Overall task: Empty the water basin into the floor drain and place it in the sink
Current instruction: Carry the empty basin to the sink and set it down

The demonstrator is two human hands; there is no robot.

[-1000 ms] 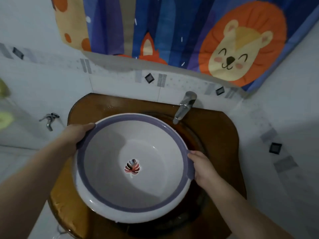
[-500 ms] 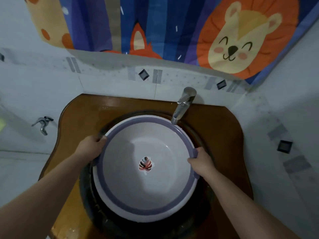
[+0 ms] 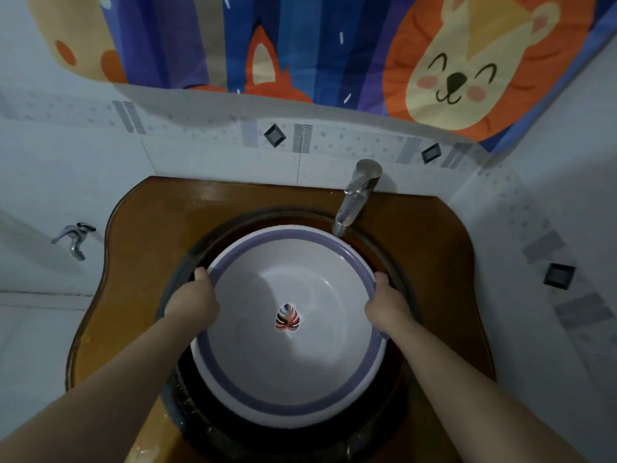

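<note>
A round white water basin (image 3: 287, 362) with a purple band around its rim sits upright inside a dark, round sink (image 3: 405, 295), filling most of the bowl. The basin looks empty, and a small leaf-shaped sticker (image 3: 287, 317) in red, black and white marks the middle of its floor.

Two bare hands grip the basin at opposite sides of its rim. The left hand (image 3: 195, 300) is closed over the left edge, fingers curled over the purple band. The right hand (image 3: 387, 304) is closed over the right edge in the same way. Both forearms reach in from the bottom of the view.

The sink is set into a glossy brown surface (image 3: 150, 235) with curved edges, which shines as if wet. A silver faucet (image 3: 355, 195) stands at the back right of the sink, its spout angled down and ending just above the basin's far rim; whether it touches the rim cannot be told.

Behind the surface is a white tiled wall (image 3: 83, 168) with a band of small grey and black patterns. A smaller metal tap (image 3: 75, 238) sticks out of the wall to the left. Above hangs a bright curtain (image 3: 300, 45) in blue and purple stripes, printed with a smiling lion and a fox.
</note>
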